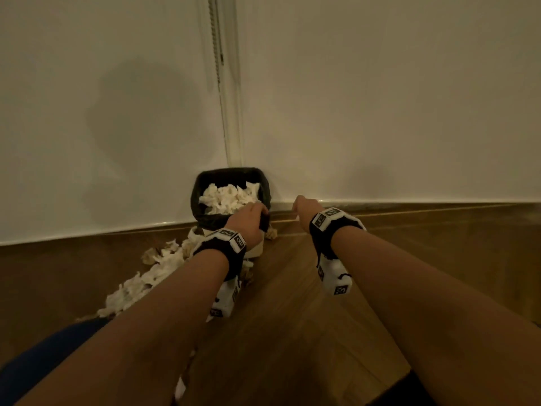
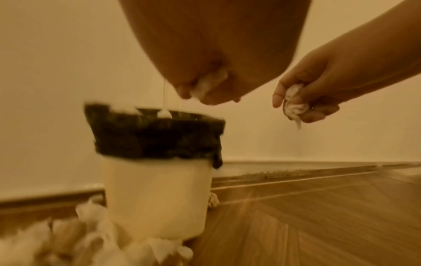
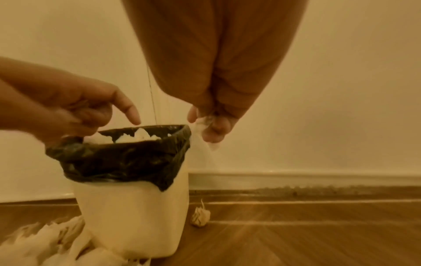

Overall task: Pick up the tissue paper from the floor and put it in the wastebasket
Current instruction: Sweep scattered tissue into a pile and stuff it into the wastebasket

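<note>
Left hand [image 1: 248, 219] over wastebasket [image 1: 229, 197] near rim, fingers curled round tissue wad [image 2: 210, 83], placed for drop. Right hand [image 1: 306, 209] right of basket, clutching second wad [image 2: 295, 106]. More tissue paper [image 1: 146, 276] strewn on floor [image 1: 292, 303] at left.

Dim, warm; wrist views prob. motion-blurred.

I read this as a room corner in a home or small office. Evidence: two plain off-white walls [image 1: 380, 98] meet at a corner; a white skirting board [image 3: 296, 177] runs along their base; the brown wood-plank floor [image 1: 292, 303] has a herringbone pattern. A beaded blind cord [image 1: 216, 33] hangs in the corner. A small cream plastic wastebasket [image 3: 134, 221] with a black bin liner [image 3: 123, 162] stands there, crumpled white tissue paper [image 1: 146, 276] lying beside it.
</note>
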Demonstrator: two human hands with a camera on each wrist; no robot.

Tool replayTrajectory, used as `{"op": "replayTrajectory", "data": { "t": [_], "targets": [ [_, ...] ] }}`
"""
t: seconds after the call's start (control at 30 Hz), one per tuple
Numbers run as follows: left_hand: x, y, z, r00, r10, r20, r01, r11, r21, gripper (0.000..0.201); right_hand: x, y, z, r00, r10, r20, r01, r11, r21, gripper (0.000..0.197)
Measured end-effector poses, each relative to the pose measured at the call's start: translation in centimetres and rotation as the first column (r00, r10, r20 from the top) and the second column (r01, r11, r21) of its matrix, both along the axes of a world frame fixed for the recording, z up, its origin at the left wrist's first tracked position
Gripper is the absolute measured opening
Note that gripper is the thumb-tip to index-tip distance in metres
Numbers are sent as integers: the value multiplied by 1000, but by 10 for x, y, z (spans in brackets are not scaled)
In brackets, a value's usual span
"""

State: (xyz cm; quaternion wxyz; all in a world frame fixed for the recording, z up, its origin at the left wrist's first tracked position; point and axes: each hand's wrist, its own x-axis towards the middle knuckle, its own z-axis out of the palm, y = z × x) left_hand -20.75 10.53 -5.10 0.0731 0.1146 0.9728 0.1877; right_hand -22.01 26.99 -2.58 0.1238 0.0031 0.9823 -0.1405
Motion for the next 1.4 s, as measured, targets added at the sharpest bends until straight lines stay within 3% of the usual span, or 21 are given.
{"op": "replayTrajectory", "data": {
  "t": [0.1, 0.2, 0.37, 0.47, 0.53, 0.6, 0.73, 0.97, 1.03, 1.1, 1.2, 1.3, 1.4],
  "targets": [
    [4, -13, 17, 994, 83, -77, -89, 992, -84, 53, 6, -7, 24, 991, -67, -113, 45, 981, -188, 34],
    [3, -24, 41, 991, 124, -43, -124, 992, 8, 56, 7, -16, 39, 981, -131, -146, 65, 918, -391, 30],
    [-6, -45, 71, 987, 151, -48, -143, 981, 132, 36, 1, -36, 42, 988, -57, -143, -4, 919, -394, 21],
    [-12, -63, 67, 967, 229, -109, -192, 942, 275, 27, -8, -44, 38, 977, -123, -174, 28, 883, -468, 18],
    [-16, -70, 60, 937, 314, -150, -218, 865, 452, 23, -16, -49, 34, 964, -175, -202, 59, 876, -478, 19],
    [-19, -72, 54, 923, 338, -184, -214, 848, 485, 21, -24, -53, 30, 951, -214, -224, 82, 870, -486, 19],
    [-30, -71, 43, 963, 227, -147, -163, 921, 354, 13, -39, -64, 15, 955, -184, -232, 69, 901, -429, 17],
    [-52, -75, 14, 934, 283, -220, -233, 946, 226, 22, -50, -82, -14, 929, -132, -345, 16, 948, -319, 20],
    [-56, -75, 1, 956, 248, -156, -226, 964, 142, 30, -51, -90, -22, 967, 13, -253, -62, 980, -188, 27],
    [-57, -72, -10, 987, 159, -7, -159, 987, -36, 33, -48, -96, -32, 985, 145, -93, -148, 989, -27, 29],
    [-56, -70, -15, 989, 104, 102, -83, 978, -193, 35, -45, -97, -38, 980, 201, 13, -201, 977, 71, 32],
    [-56, -72, -10, 988, 139, 61, -127, 977, -174, 39, -45, -93, -28, 973, 204, -104, -201, 979, 44, 32],
    [-49, -72, 4, 980, 166, -113, -179, 977, -115, 35, -42, -81, -18, 953, 152, -262, -166, 985, -35, 34]
  ]
}}
